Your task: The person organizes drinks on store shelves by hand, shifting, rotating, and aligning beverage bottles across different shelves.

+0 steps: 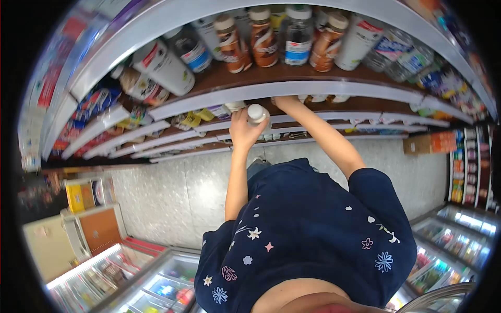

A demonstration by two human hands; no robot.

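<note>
By shelf edge (334,87): left hand (243,128) clamped round white-capped bottle (257,113), contents unclear; right hand (283,103) partly hidden, can't tell grip.

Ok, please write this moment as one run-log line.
left hand: holds white-capped bottle | right hand: at shelf edge, grip unclear

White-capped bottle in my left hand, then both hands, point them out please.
White-capped bottle (257,112): head view, on its cap.
Left hand (242,129): head view, on the middle of the hand.
Right hand (285,103): head view, on the back of the hand.

head view, close, forward and down (fisheye)
</note>
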